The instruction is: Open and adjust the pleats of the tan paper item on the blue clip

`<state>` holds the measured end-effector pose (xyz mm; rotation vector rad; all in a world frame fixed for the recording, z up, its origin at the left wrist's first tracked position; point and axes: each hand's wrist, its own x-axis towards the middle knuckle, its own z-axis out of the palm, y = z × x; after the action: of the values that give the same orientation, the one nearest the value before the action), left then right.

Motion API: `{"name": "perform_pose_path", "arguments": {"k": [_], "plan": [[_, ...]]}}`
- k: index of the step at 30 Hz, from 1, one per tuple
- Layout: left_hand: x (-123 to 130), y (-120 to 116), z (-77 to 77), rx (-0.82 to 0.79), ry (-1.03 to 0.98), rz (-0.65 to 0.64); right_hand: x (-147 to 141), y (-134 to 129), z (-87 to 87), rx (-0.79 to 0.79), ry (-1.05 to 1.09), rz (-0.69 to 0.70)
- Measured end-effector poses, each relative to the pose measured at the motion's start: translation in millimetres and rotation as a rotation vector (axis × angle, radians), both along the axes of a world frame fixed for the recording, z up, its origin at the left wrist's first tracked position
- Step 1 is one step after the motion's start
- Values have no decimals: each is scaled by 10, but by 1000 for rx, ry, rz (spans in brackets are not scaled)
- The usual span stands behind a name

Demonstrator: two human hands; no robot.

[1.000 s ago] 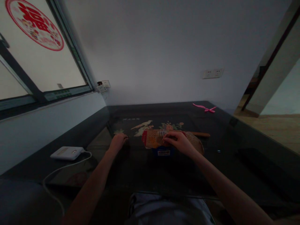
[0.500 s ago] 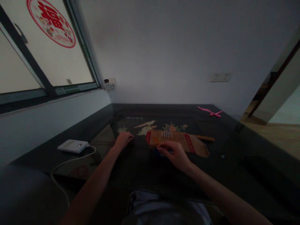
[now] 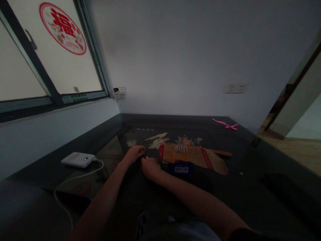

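Both left hand [image 3: 134,154] and right hand [image 3: 151,168] left of blue item [image 3: 181,168]; fingers curled, cannot tell if clamped.

A broad open strip runs along the back of a dark surface [image 3: 173,123], reaching a pink ribbon [image 3: 227,126] at the far right. Nearer in, a brown, red-banded packet [image 3: 193,156], a blue item [image 3: 181,168] just in front and a wooden handle [image 3: 221,153] behind obstruct the middle. The right forearm [image 3: 193,196] bars the near approach to the blue item; the left hand [image 3: 135,154] and right hand [image 3: 151,168] leave little room between them. At left, a white device [image 3: 78,160] and its looping cable [image 3: 75,178] narrow the passage beside the left forearm [image 3: 109,189].
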<state>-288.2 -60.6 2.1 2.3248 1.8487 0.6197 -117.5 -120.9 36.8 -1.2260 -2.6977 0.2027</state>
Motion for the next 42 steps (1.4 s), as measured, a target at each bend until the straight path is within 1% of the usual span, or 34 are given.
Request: {"name": "perform_pose_path", "arguments": {"k": [3,6,10,15,23,28,32,38,42], "plan": [[-16,15,-2,0,-3,21,-133,101,-54,7,3,-47],[-22,11,0,8,18,32,-192,170,-98,11,0,-102],[-21,1,-5,15,21,33,-214,250,-119,19,13,-136],[-30,9,-15,39,11,12,-204,314,-92,20,47,-169],[-35,7,-21,41,-2,-19,-89,286,-4,13,70,-169],[-34,19,-29,45,-13,-5,-38,232,42,7,58,-152],[-38,28,-25,38,-22,-15,-21,229,75,-1,46,-164],[-48,27,-45,51,-15,-23,-13,276,64,-12,16,-184],[-39,16,-38,47,-20,-12,19,260,56,-2,-3,-174]]}}
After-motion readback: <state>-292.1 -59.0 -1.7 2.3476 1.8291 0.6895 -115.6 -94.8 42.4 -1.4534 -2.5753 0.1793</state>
